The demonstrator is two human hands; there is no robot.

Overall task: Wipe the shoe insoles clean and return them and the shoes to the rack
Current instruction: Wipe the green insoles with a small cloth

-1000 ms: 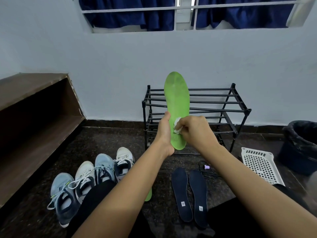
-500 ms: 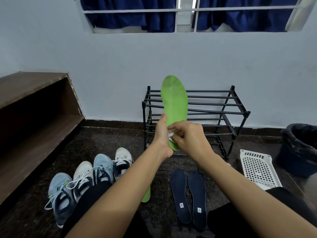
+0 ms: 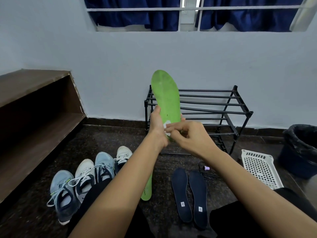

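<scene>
Wiping step underway: left hand (image 3: 157, 124) is gripping green insole (image 3: 166, 95) upright at 12 o'clock, in front of the rack (image 3: 223, 109). Right hand (image 3: 190, 136) is pinching a wipe (image 3: 166, 125) against its heel end. Next move likely calls for firm strokes toeward, with the left bracing.

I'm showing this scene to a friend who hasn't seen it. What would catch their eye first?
The bright green insole stands out, held upright mid-frame by the left hand while the right hand pinches a white wipe against its lower end. Behind it stands the black rack. On the floor lie two dark blue insoles at right and a row of shoes at left.
</scene>
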